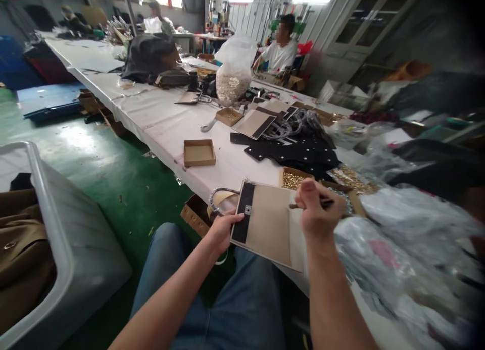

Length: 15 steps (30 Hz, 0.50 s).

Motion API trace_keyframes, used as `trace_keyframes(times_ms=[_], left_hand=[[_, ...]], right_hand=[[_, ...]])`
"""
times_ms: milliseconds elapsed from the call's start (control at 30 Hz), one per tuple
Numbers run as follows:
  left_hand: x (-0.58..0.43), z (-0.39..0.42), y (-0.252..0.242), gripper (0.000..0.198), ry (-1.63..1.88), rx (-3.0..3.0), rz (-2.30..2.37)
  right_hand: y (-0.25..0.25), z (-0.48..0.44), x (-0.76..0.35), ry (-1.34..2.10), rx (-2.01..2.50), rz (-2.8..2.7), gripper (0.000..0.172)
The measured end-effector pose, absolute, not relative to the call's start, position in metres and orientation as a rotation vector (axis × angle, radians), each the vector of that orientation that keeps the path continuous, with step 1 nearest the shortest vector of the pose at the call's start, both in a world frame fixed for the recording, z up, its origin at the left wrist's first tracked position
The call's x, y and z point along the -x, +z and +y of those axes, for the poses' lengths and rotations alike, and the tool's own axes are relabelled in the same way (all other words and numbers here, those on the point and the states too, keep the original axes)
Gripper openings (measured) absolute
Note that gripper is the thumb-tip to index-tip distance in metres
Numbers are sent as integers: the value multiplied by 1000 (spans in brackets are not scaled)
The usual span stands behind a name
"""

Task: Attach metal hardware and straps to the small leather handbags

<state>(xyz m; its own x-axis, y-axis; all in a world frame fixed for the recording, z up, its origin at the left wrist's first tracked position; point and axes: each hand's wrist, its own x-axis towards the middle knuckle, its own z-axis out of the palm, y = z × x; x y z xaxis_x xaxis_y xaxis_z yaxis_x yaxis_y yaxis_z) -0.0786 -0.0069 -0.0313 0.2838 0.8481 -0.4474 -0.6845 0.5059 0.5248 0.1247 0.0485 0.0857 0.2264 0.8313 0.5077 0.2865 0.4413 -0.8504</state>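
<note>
A flat beige panel (270, 223) with a black strip along its left side lies over the table's near edge, above my lap. On the strip sits a small metal fitting (247, 209). My left hand (223, 230) grips the panel's left edge, thumb on top near the fitting. Above the panel's right part, my right hand (320, 208) is closed around a thin dark tool (326, 203), its tip pointing left over the panel. Just behind the panel is a small box of gold-coloured pieces (293, 180).
An open cardboard box (199, 153) stands on the white table (151, 110). Behind lie black studded pieces (299, 153) and a bag of pale parts (234, 77). Plastic bags (390, 259) crowd the right; a grey bin (79, 239) stands left. A person (281, 49) sits across the table.
</note>
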Motion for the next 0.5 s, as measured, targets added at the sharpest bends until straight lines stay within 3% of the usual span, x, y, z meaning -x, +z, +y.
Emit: trace_keyframes(times_ms=[100,200,333,500], left_hand=[[70,-8,-33,52,1059,-240,736],[64,-8,-34,54,1090,-227,727],[58,-8,-34,51,1095,-203,730],[53,-7,-31,47,1103,-181,702]], right_hand=[[89,34,-101,816,861,-1187,62],[78,33,-81,786,786,-1080,58],[65,39,-71,819,764,-1080,71],[58,46,-65,838,813,-1116,72]])
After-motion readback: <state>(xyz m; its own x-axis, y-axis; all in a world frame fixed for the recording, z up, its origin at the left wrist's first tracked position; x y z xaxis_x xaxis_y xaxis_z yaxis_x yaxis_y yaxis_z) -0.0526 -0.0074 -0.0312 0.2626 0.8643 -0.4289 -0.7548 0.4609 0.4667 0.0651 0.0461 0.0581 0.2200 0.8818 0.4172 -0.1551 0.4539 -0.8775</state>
